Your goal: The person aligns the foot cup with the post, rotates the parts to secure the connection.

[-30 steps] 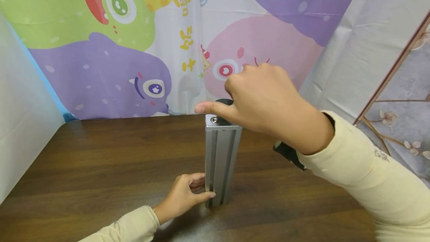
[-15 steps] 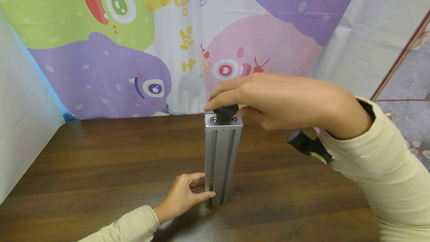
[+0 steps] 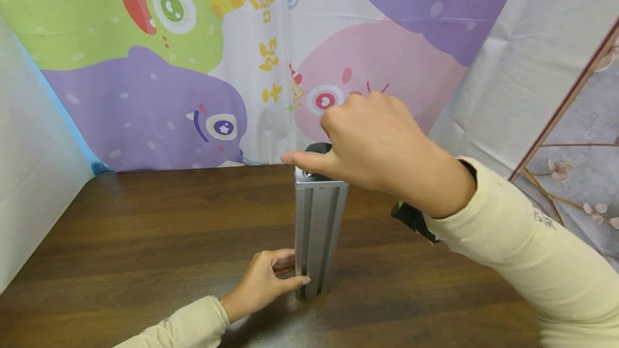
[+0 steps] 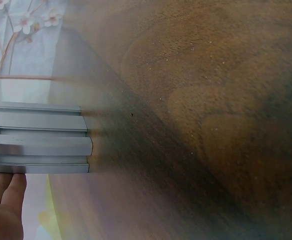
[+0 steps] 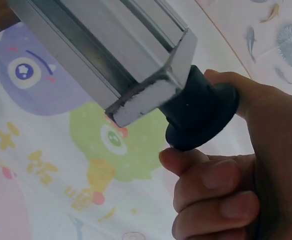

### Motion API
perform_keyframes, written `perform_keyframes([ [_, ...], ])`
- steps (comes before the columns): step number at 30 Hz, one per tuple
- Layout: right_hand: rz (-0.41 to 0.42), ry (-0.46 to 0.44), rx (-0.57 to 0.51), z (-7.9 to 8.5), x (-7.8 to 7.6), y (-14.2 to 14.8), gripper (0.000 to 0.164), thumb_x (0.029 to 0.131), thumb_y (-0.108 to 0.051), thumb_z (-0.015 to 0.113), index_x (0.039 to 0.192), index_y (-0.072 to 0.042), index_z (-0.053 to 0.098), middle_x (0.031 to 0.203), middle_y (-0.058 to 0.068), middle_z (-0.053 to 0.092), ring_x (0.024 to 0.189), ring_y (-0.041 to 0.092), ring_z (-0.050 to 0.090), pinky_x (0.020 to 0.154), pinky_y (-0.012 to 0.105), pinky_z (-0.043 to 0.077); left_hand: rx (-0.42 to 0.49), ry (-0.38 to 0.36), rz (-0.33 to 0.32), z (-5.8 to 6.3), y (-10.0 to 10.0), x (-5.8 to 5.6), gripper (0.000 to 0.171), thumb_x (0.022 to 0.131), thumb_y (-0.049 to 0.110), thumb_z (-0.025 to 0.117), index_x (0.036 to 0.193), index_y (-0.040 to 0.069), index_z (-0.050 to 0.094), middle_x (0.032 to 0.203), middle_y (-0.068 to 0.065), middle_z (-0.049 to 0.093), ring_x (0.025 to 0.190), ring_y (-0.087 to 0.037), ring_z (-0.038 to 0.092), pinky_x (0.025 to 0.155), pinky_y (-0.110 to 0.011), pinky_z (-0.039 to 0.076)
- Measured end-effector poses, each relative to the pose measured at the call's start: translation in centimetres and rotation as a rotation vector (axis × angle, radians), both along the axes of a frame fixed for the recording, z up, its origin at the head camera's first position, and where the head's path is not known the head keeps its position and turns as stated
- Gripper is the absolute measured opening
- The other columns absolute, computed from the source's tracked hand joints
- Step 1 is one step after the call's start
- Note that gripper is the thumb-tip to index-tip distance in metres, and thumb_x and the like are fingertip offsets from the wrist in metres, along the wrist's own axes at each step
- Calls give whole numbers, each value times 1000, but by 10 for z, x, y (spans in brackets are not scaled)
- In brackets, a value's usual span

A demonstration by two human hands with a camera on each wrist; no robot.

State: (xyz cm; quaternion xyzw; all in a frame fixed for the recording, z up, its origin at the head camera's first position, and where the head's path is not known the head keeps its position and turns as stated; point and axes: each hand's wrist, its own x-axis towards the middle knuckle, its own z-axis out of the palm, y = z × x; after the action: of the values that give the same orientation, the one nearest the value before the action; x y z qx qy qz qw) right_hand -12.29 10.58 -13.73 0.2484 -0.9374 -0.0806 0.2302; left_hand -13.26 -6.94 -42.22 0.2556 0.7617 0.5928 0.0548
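Note:
A silver aluminium profile (image 3: 316, 235) stands upright on the table, its lower end near the wood. My left hand (image 3: 258, 289) grips it low down, thumb on the near face and fingers around the left side; the left wrist view shows the grooved end of the profile (image 4: 41, 145) between thumb and fingers. On the top plate sits a round black knob (image 3: 318, 148) with a wide flange, beside a screw. My right hand (image 3: 382, 146) pinches this knob (image 5: 201, 110) between thumb and index finger, with the other fingers curled below in the right wrist view.
The brown wooden table (image 3: 169, 240) spreads around the profile. A cartoon-printed curtain (image 3: 184, 90) hangs behind it, a white panel (image 3: 34, 165) stands at the left, and flower-patterned cloth (image 3: 575, 181) at the right. A black wrist-worn device (image 3: 415, 222) hangs under the right sleeve.
Half a second ago the right hand lay flatter over the knob, fingers pointing left. It has since twisted, thumb now to the left, as one second ago. The left hand and profile are unmoved.

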Motion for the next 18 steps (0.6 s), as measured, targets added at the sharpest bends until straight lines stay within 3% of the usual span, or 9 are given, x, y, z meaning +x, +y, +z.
perform_keyframes([
  [10,-16,20,-19,-2,1,1,67,82,-75,50,49,-16,45,50,-1,38,44,18,41,35,34,38,5,1,5,-1,1,0,44,77,11,81,110,-12,64,105,-23,69,98,-34,67,85,-31,57],
  [15,-44,-143,-26,8,6,6,63,82,-76,47,60,-18,56,55,-1,50,50,19,50,44,35,44,6,0,0,-1,0,0,45,78,12,80,111,-12,63,107,-23,68,99,-34,67,86,-31,57],
  [18,37,-266,-11,15,6,15,52,84,-70,53,89,-20,69,71,-7,62,59,13,56,57,33,50,5,0,-3,0,0,0,46,78,12,80,112,-13,62,107,-24,68,99,-34,67,86,-32,57],
])
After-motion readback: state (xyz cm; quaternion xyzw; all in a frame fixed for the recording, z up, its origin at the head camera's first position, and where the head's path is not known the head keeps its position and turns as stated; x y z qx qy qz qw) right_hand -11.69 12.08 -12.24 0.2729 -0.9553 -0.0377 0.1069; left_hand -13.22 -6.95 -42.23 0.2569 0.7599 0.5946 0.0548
